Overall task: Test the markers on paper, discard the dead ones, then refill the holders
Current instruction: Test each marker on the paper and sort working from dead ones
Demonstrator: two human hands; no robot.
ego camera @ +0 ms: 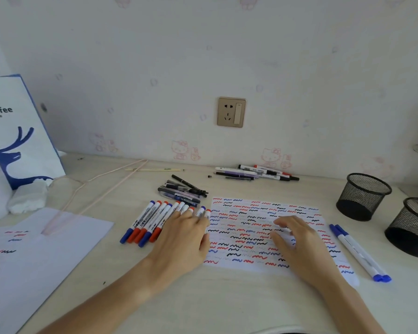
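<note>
A test sheet (249, 227) covered in red, blue and black squiggles lies mid-desk. My left hand (182, 239) rests flat with straight fingers on a row of white markers (147, 221) with red and blue caps, just left of the sheet. Over the sheet, my right hand (299, 247) lies with relaxed fingers and holds nothing. Two blue-capped markers (358, 253) lie right of the sheet. Behind the row sits a pile of dark pens (182, 190). Another pile of pens and markers (258, 173) lies by the wall. Two black mesh holders (362, 196) (412, 227) stand at right.
A second scribbled sheet (34, 251) lies at the left front. A white and blue coffee bag (17, 131) stands at the back left, with a white cloth (28, 197) and a thin pink hanger (94, 186) beside it. A wall socket (231, 112) sits above the desk.
</note>
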